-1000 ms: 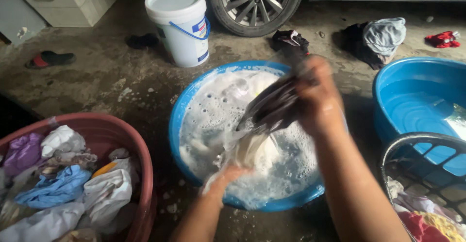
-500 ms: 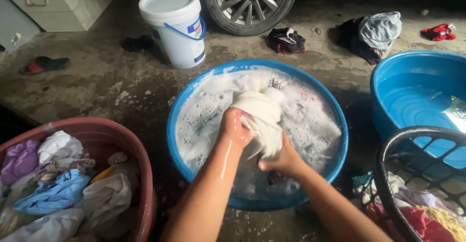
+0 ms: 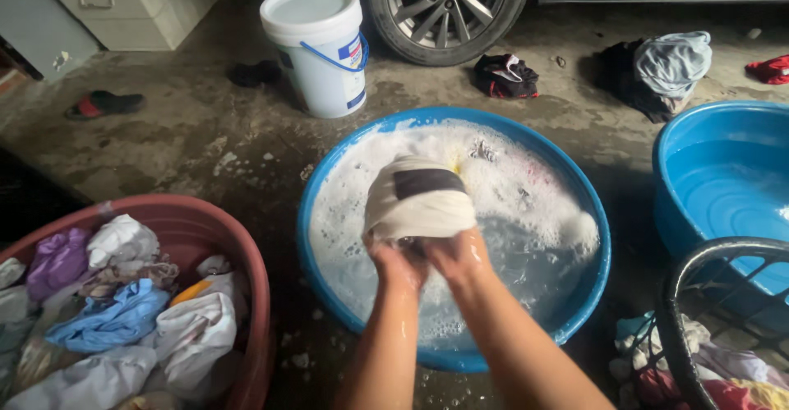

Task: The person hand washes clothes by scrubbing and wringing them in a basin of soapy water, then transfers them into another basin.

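Bunched wet white cloth point(image 3: 419, 200), dark-banded

I see bare floor point(image 3: 205, 139) open left of the soapy basin point(image 3: 329, 172); bucket point(image 3: 320, 48) blocks beyond, red tub point(image 3: 246, 254) left, blue tub point(image 3: 674, 180) and black basket point(image 3: 682, 278) right.

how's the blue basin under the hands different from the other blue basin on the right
The middle blue basin is full of white suds, and both hands, the left hand and right hand, grip a cream cloth with a dark band over it. The right blue basin holds clear water with no foam and no hands near it, and is partly cut off by the frame. Both are round, blue and on the concrete floor.
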